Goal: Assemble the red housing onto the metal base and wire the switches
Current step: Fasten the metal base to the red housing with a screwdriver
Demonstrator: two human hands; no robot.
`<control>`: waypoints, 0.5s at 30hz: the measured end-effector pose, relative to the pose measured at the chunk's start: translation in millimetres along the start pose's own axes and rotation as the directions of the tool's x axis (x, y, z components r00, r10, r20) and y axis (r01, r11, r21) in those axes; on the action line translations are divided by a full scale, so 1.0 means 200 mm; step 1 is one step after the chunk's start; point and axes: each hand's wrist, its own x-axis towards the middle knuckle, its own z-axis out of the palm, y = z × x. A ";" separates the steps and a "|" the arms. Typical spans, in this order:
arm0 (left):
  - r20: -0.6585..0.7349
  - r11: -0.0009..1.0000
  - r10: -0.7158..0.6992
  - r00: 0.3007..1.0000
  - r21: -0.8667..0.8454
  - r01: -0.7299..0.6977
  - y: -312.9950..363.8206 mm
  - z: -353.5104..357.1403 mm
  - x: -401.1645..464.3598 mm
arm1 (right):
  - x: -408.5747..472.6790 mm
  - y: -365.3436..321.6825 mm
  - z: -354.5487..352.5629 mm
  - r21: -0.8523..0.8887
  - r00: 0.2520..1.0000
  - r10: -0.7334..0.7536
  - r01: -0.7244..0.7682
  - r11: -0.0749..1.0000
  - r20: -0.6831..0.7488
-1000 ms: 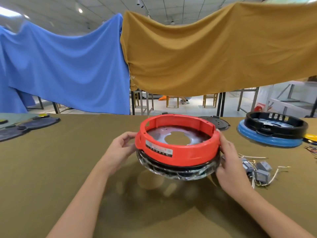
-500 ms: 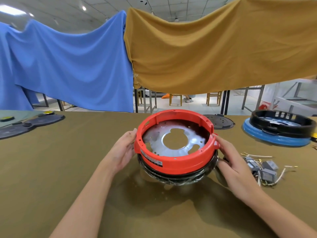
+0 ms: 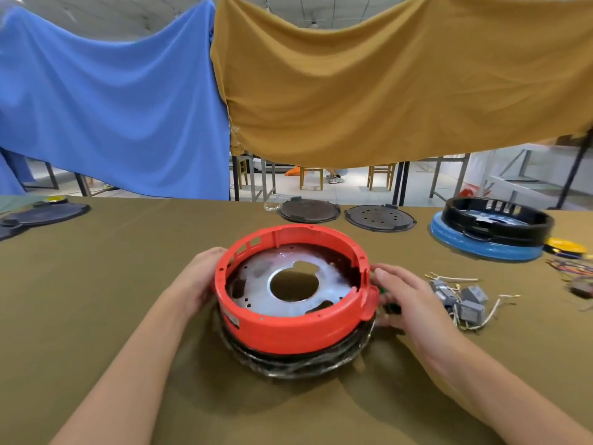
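The red ring-shaped housing (image 3: 288, 329) sits on the metal base (image 3: 288, 300), a shiny plate with a round hole in its middle, resting on the olive table. A dark, glossy rim shows under the housing. My left hand (image 3: 195, 284) grips the housing's left wall. My right hand (image 3: 401, 300) holds the right side by a red tab, fingers curled at the rim with something green beneath them. Grey switches with white wires (image 3: 465, 303) lie just right of my right hand.
A black housing on a blue base (image 3: 491, 232) stands at the back right, with coloured wires (image 3: 571, 271) beside it. Two dark round plates (image 3: 378, 218) lie behind the red housing. Dark flat parts (image 3: 41, 215) lie far left. Blue and mustard cloths hang behind.
The housing and base came down from a raised, tilted hold to rest on the table, turning a little. Both hands stayed on its sides.
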 end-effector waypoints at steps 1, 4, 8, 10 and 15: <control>-0.015 0.998 0.023 1.000 0.067 -0.022 0.00 0.00 0.00 | 0.00 0.01 0.01 -0.089 1.000 -0.009 0.011 0.996 0.023; -0.037 0.982 0.056 0.998 0.185 -0.048 0.01 0.00 0.00 | 0.00 0.03 0.02 -0.249 0.996 -0.064 0.076 0.965 0.057; -0.013 0.956 0.104 0.994 0.276 -0.097 0.00 0.01 -0.03 | 0.02 0.03 0.00 -0.329 0.992 -0.108 0.125 0.936 0.071; 0.001 0.941 0.103 0.995 0.323 -0.098 0.00 0.02 -0.04 | 0.02 0.04 0.00 -0.336 0.991 -0.108 0.128 0.933 0.077; 0.138 0.972 0.001 0.990 0.231 -0.033 0.03 0.04 -0.06 | 0.03 0.03 0.00 -0.259 0.990 -0.110 0.128 0.957 0.086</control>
